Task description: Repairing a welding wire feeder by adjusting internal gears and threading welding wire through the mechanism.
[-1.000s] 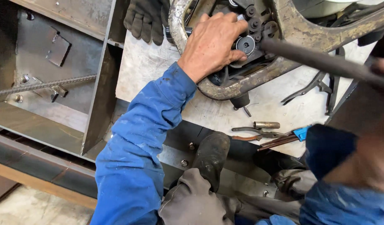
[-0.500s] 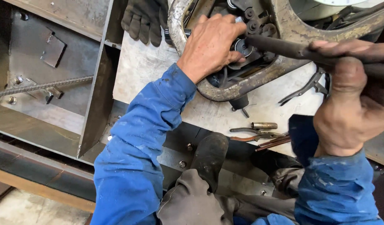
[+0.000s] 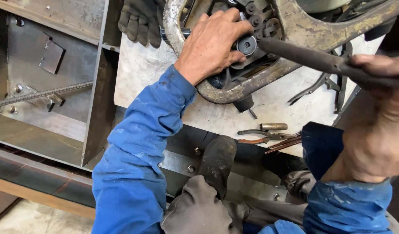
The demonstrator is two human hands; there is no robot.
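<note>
Rusty curved steel frame (image 3: 251,89), upper centre, looks heavy and rigid, best gripped by its rim. Left hand (image 3: 212,45) curls over its black rollers (image 3: 247,44). Right hand (image 3: 372,125) seems clenched on a dark steel bar (image 3: 303,54), though blurred.

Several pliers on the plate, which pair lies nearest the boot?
The pliers with reddish handles, beside the short brass tube, just above the boot. The dark pairs lie further right, under the bar.

packages: none | labels: none | signs: none | screens: none
</note>
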